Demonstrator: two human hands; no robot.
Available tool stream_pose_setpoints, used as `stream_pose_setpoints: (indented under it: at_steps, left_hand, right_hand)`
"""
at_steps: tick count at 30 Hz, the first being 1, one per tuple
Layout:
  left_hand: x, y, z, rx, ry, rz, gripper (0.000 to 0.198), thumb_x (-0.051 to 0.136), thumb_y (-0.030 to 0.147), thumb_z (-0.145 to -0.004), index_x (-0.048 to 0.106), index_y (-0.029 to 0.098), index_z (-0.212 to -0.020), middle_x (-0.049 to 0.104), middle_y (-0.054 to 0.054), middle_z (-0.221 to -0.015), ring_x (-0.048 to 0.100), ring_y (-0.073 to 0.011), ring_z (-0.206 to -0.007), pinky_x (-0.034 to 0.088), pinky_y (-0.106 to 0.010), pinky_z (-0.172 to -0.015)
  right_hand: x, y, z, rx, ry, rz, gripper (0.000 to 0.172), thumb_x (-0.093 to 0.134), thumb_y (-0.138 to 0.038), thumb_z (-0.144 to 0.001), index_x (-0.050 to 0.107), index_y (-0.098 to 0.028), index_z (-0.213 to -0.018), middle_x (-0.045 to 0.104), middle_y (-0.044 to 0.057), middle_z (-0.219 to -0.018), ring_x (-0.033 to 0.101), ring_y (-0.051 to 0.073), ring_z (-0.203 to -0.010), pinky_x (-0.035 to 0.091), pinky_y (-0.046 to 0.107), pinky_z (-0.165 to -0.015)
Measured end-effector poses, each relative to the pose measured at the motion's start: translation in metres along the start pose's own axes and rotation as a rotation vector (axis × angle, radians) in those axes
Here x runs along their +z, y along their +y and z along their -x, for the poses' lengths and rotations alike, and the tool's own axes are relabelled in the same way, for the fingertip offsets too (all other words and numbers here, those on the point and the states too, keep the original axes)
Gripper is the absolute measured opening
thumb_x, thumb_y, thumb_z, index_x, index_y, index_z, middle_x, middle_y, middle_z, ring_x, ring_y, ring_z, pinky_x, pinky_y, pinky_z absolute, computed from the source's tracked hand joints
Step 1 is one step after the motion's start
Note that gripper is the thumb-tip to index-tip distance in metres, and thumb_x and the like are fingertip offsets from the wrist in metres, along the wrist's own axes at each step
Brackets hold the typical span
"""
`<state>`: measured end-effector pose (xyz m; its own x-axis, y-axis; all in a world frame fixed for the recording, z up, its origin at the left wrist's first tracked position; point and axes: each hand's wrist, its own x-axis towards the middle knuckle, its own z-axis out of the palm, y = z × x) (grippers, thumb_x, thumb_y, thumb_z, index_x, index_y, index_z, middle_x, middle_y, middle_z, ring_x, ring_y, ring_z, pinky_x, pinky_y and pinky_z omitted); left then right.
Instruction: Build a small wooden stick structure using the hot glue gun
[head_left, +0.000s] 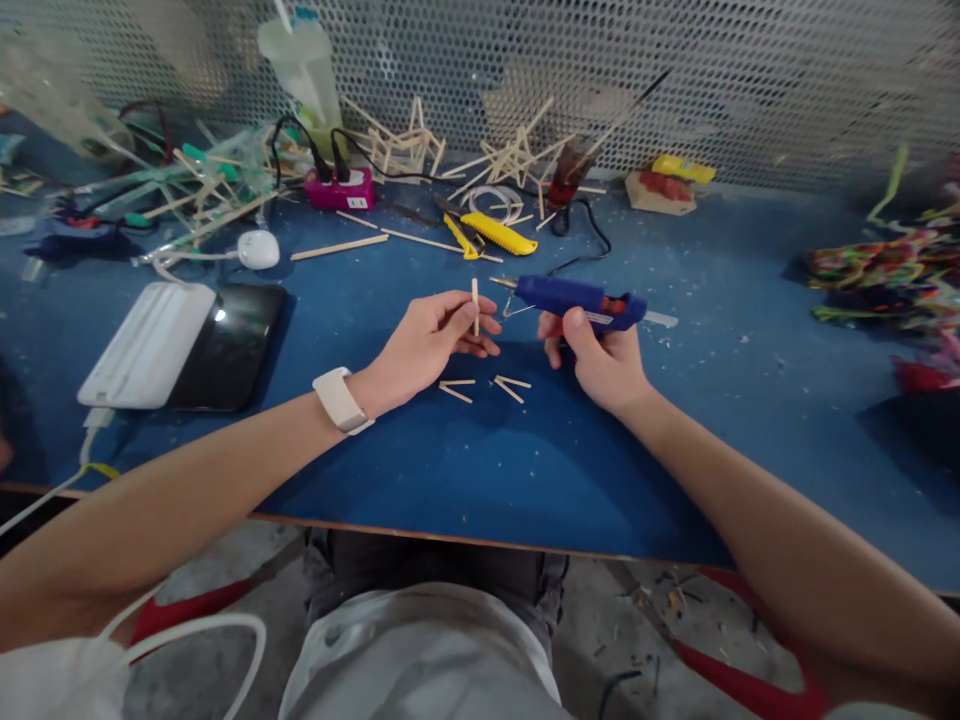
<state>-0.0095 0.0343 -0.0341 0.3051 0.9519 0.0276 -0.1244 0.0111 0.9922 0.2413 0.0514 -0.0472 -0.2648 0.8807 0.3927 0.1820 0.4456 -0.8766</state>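
Note:
My left hand (442, 330) pinches a short wooden stick (475, 305) upright between thumb and fingers. Wrapped round the handle of a blue hot glue gun (562, 295) is my right hand (600, 355). The gun's metal nozzle points left, close to the stick, and a clear glue stick (660, 319) juts from its back end. On the blue table below my hands lie two small V-shaped pairs of sticks, a left pair (457, 390) and a right pair (512, 387).
Behind my hands lie a yellow box cutter (499, 232), a longer wooden strip (339, 247) and a pink power socket (340, 188). Stick frames (405, 150) stand along the perforated metal panel (465, 70). A black phone (229, 345) and white power bank (146, 345) rest at left, colourful bundles (892, 270) at right.

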Motion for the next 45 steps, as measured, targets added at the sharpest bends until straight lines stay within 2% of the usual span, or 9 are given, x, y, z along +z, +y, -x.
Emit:
stream_pose_setpoints:
  at_steps: [3,9,15,26,32,45]
  left_hand:
    - [0.001,0.0,-0.001,-0.01,0.005,0.0,0.021,0.061,0.031,-0.12,0.075,0.015,-0.119,0.085,-0.01,-0.11,0.086,-0.0144,-0.087,0.073,-0.028,-0.083]
    - [0.007,0.01,0.001,-0.044,0.023,-0.029,0.019,0.055,0.02,-0.12,0.073,0.013,-0.117,0.083,-0.008,-0.104,0.085,-0.0128,-0.086,0.071,-0.023,-0.081]
    - [0.012,0.019,0.004,-0.101,0.046,-0.025,0.018,0.056,0.018,-0.12,0.072,0.011,-0.116,0.082,-0.008,-0.104,0.084,-0.0127,-0.084,0.07,-0.024,-0.08]
    - [0.01,0.011,0.002,-0.073,0.03,0.029,0.018,0.058,0.021,-0.12,0.074,0.011,-0.118,0.084,-0.009,-0.108,0.086,-0.013,-0.088,0.07,-0.023,-0.083]
    - [0.009,0.012,0.002,-0.084,0.023,0.032,0.016,0.06,0.021,-0.119,0.073,0.012,-0.116,0.084,-0.01,-0.111,0.086,-0.0136,-0.092,0.071,-0.025,-0.088]
    - [0.009,0.012,0.002,-0.081,0.006,0.02,0.017,0.059,0.019,-0.119,0.073,0.012,-0.114,0.084,-0.01,-0.111,0.086,-0.0143,-0.093,0.072,-0.026,-0.089]
  right_hand:
    - [0.0,-0.001,0.001,0.015,0.0,0.03,0.06,0.064,-0.081,-0.106,0.069,-0.026,-0.081,0.058,-0.003,-0.059,0.053,0.013,-0.046,0.041,0.033,-0.045]
    - [0.005,-0.01,-0.002,0.119,0.04,-0.002,0.069,0.068,-0.09,-0.096,0.058,-0.026,-0.074,0.057,-0.001,-0.065,0.051,0.01,-0.043,0.039,0.032,-0.039]
    - [0.004,-0.019,-0.002,0.179,0.024,-0.006,0.074,0.07,-0.096,-0.089,0.053,-0.027,-0.069,0.048,-0.004,-0.057,0.048,0.011,-0.043,0.037,0.032,-0.04]
    - [0.003,-0.017,0.0,0.222,0.037,0.029,0.074,0.074,-0.096,-0.085,0.05,-0.028,-0.069,0.046,-0.004,-0.054,0.045,0.012,-0.043,0.035,0.032,-0.039]
    - [-0.002,-0.01,0.002,0.22,0.027,0.063,0.069,0.073,-0.09,-0.093,0.054,-0.028,-0.07,0.048,-0.004,-0.052,0.047,0.013,-0.044,0.036,0.033,-0.042]
    - [-0.006,-0.007,0.004,0.218,0.016,0.12,0.064,0.07,-0.087,-0.098,0.058,-0.027,-0.079,0.047,-0.005,-0.054,0.047,0.013,-0.047,0.04,0.032,-0.045]
